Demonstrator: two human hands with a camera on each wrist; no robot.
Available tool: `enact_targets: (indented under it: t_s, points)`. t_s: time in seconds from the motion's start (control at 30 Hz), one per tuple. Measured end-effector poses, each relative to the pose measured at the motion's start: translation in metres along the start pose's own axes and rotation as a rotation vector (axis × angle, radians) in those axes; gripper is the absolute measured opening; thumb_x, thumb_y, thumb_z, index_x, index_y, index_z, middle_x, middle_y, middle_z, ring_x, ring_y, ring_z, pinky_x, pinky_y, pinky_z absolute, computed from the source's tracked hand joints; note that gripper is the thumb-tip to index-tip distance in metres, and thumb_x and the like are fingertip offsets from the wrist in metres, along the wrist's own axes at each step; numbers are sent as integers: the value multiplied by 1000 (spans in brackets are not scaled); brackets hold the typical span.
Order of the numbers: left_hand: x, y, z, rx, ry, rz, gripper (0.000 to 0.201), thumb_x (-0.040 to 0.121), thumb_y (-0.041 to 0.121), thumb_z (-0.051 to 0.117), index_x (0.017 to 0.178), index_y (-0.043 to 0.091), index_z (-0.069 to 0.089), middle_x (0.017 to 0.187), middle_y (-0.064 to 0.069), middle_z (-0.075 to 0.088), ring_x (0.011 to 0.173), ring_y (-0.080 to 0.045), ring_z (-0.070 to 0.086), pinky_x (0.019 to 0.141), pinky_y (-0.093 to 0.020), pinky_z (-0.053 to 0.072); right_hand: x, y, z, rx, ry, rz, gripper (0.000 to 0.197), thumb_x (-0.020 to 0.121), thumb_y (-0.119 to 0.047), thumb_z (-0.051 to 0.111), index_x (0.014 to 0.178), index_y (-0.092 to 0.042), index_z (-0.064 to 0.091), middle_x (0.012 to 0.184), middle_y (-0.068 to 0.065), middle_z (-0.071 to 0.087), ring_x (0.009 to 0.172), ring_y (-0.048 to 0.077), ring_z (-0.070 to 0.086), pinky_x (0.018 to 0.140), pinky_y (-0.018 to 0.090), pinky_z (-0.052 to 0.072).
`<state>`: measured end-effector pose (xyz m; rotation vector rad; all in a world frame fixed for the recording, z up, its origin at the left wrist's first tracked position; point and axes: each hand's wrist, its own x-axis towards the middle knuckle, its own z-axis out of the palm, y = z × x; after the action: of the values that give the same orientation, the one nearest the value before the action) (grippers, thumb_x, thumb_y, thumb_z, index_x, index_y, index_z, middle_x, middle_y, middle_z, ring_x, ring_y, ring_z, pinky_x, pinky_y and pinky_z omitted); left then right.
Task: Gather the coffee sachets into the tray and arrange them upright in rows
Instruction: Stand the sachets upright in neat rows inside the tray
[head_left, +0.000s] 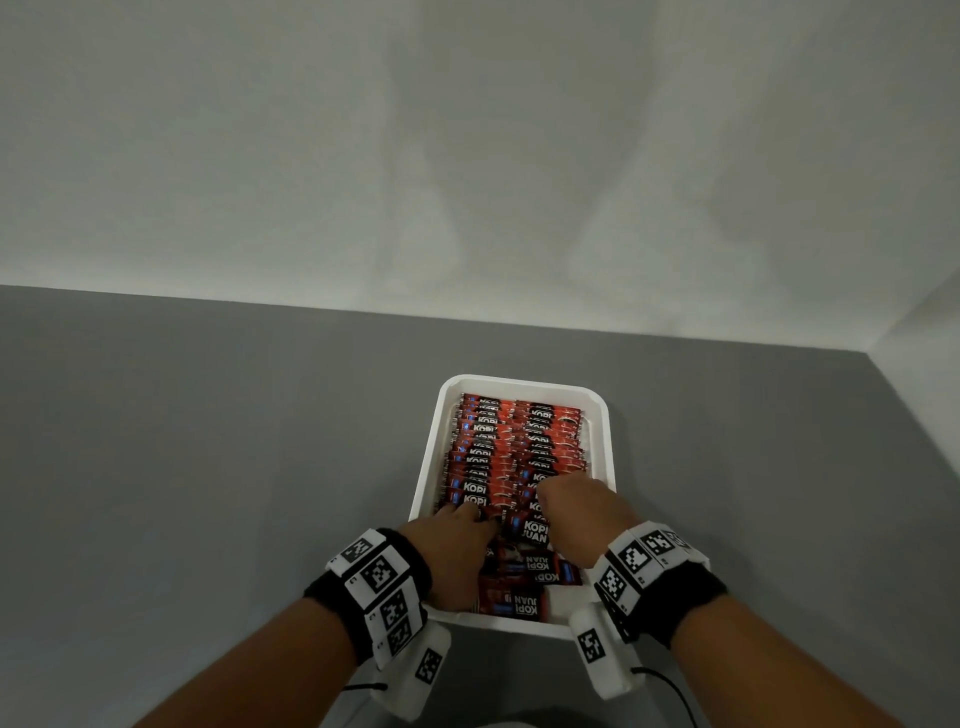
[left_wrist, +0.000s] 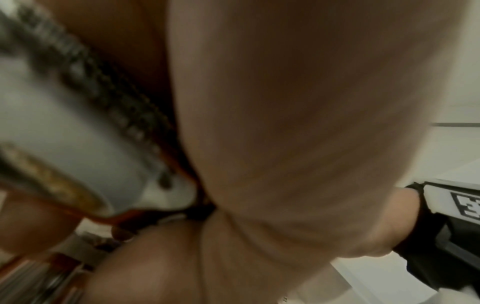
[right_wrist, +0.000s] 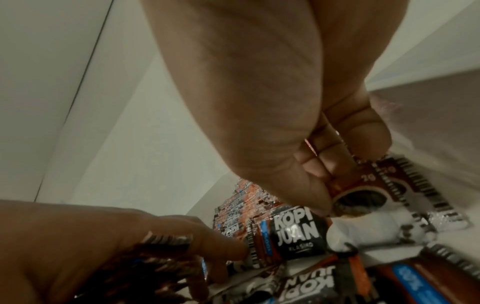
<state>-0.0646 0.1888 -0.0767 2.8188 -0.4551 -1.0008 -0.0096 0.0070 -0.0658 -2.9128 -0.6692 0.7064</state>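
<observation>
In the tray (head_left: 430, 457) on the worktop (head_left: 208, 467), sachets (head_left: 511, 447) stand in two rows; the right hand (head_left: 576, 512) pinches one sachet (right_wrist: 358, 185), the left hand (head_left: 457, 551) grips several.

A grey table (head_left: 218, 467) runs up to a white wall (head_left: 467, 156). One white tray (head_left: 427, 467) sits directly on it, near the front edge, right of centre.

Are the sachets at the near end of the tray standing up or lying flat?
Lying flat. The near sachets lie face up on the tray floor with their labels readable, unlike the upright rows behind them.
</observation>
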Motion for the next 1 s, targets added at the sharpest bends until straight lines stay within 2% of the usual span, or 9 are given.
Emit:
enact_targets:
  t_s: [0.07, 0.17, 0.27, 0.3, 0.37, 0.43, 0.5, 0.67, 1.0]
  points:
    - [-1, 0, -2, -20, -1, 3, 74, 85, 41, 69, 149, 22, 36, 145, -7, 42, 134, -29, 44, 110, -50, 44, -1, 3, -3, 13, 14, -21, 21, 88, 3, 54, 88, -17, 47, 91, 0, 51, 81, 20, 53, 70, 32, 45]
    - [-2, 1, -5, -42, 8, -1, 70, 85, 37, 70, 147, 21, 39, 142, -6, 44, 133, -27, 46, 109, -48, 45, -6, 11, -7, 98, 36, -92, 8, 89, -5, 60, 94, -10, 63, 99, 4, 64, 87, 20, 63, 76, 32, 55]
    - [-3, 1, -4, -30, 21, 4, 68, 86, 38, 70, 145, 21, 40, 141, -6, 46, 130, -27, 49, 108, -47, 46, -15, 15, 3, 180, -102, -197, 15, 88, -26, 68, 102, -21, 72, 102, -4, 68, 91, 15, 65, 84, 36, 58]
    - [-3, 2, -3, -27, 28, 11, 69, 86, 38, 70, 145, 21, 40, 140, -6, 47, 129, -27, 50, 108, -47, 46, -18, 16, 9, 171, -132, -228, 22, 87, -33, 67, 106, -23, 71, 105, -6, 67, 94, 14, 65, 86, 39, 58]
    - [-2, 2, -2, -34, 36, 24, 70, 86, 39, 71, 146, 22, 39, 140, -5, 48, 129, -27, 52, 108, -47, 46, -20, 18, 19, 89, -168, -256, 40, 87, -47, 61, 122, -27, 64, 119, -4, 59, 110, 17, 59, 95, 42, 53]
    - [-1, 3, -1, -26, 30, 30, 72, 86, 41, 71, 147, 22, 38, 141, -5, 49, 128, -27, 53, 107, -47, 47, -22, 18, 23, 9, -202, -235, 58, 88, -59, 53, 137, -29, 53, 133, -1, 48, 125, 22, 47, 106, 44, 44]
    - [-2, 4, -1, -9, 18, 35, 71, 87, 41, 69, 148, 21, 37, 141, -6, 47, 129, -28, 52, 107, -47, 47, -25, 16, 22, -21, -229, -206, 67, 89, -65, 50, 145, -27, 45, 139, 1, 42, 131, 24, 39, 111, 45, 38]
    - [-4, 6, -3, 44, -28, 33, 61, 90, 36, 65, 145, 20, 44, 142, -6, 44, 127, -28, 51, 107, -45, 47, -31, 8, 21, -80, -268, -177, 75, 88, -73, 48, 148, -28, 42, 142, 3, 39, 135, 25, 34, 114, 47, 35]
    - [-4, 6, -2, 19, -12, 20, 56, 89, 32, 65, 141, 22, 46, 138, -6, 46, 122, -28, 55, 103, -43, 50, -30, 6, 24, -117, -222, -135, 76, 89, -73, 45, 148, -25, 40, 142, 4, 38, 133, 28, 36, 113, 48, 33]
